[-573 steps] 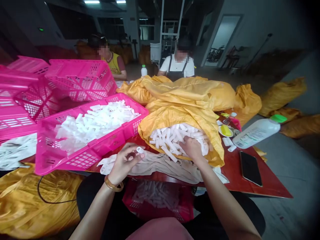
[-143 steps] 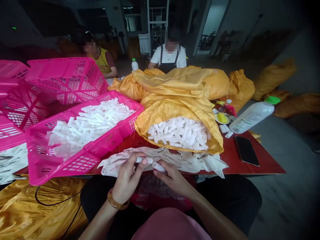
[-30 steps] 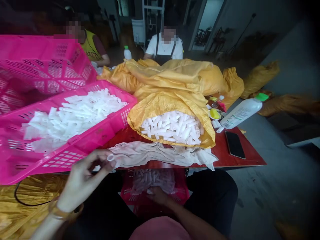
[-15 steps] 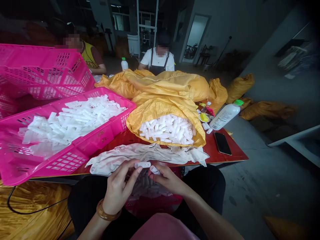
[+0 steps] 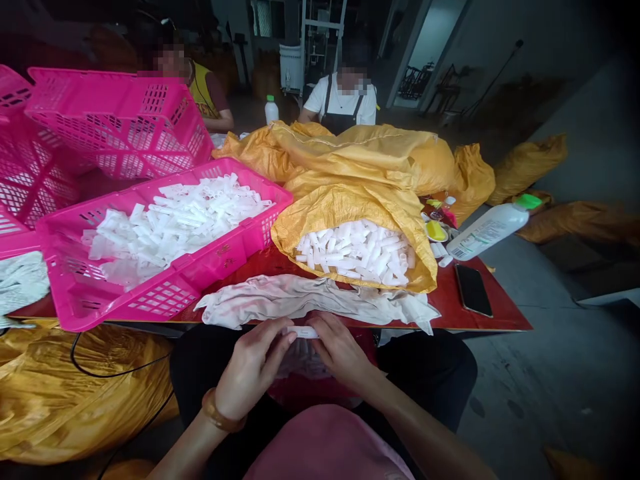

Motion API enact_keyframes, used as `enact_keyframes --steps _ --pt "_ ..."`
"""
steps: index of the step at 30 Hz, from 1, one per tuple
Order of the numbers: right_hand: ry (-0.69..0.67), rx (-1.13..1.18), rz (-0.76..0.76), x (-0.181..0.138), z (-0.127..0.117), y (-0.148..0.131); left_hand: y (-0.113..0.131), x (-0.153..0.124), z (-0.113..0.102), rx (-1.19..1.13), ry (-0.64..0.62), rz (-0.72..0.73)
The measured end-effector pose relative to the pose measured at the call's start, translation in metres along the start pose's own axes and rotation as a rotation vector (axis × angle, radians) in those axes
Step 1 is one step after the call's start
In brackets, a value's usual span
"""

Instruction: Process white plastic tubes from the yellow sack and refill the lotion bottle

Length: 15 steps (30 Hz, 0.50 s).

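My left hand point(image 5: 253, 360), with a brown bangle on the wrist, pinches one end of a small white plastic tube point(image 5: 303, 331) just in front of the table edge. The fingers of my right hand point(image 5: 345, 350) close on its other end, so both hands meet at the tube. Any join between two pieces is covered by my fingers. Beyond my hands a crumpled white cloth point(image 5: 280, 300) lies along the table's edge. Behind it, a yellow woven sack point(image 5: 290, 227) gapes toward me, full of white tubes point(image 5: 360, 250).
To the left a pink crate point(image 5: 190, 277) holds many white plastic pieces, with more pink crates point(image 5: 120, 127) behind. A phone point(image 5: 473, 289) and a green-capped white bottle point(image 5: 487, 230) are on the right. Two people point(image 5: 343, 100) point(image 5: 205, 93) sit across the red table point(image 5: 500, 310).
The two white pieces, held apart before, are now brought together end to end between my hands. The view has shifted left, so the scene appears further right.
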State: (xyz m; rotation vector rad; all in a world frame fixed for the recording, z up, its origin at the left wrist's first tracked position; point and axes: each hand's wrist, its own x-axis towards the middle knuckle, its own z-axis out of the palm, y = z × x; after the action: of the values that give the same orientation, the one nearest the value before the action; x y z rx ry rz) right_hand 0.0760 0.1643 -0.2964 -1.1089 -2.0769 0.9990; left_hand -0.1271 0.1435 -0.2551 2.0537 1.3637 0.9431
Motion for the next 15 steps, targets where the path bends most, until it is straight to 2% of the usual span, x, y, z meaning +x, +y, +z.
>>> enact_keyframes --steps 2,4,7,10,13,15 --pt "0.056 -0.076 -0.032 -0.008 -0.004 0.003 0.003 0.008 0.014 -0.119 -0.065 -0.141" --pt "0.033 0.006 -0.024 -0.016 -0.014 0.007 0.007 0.016 0.028 -0.232 -0.122 -0.217" --pt "-0.077 0.215 0.044 -0.028 -0.033 0.013 0.011 0.023 0.043 -0.333 -0.130 -0.245" --pt "-0.128 0.310 0.065 -0.039 -0.044 0.016 0.015 0.027 0.047 -0.332 -0.136 -0.191" --pt "-0.006 0.104 0.065 -0.046 -0.039 0.017 0.022 0.030 0.048 -0.283 -0.220 -0.160" --pt "0.096 -0.129 0.092 -0.047 -0.032 0.018 0.029 0.030 0.051 -0.300 -0.242 -0.235"
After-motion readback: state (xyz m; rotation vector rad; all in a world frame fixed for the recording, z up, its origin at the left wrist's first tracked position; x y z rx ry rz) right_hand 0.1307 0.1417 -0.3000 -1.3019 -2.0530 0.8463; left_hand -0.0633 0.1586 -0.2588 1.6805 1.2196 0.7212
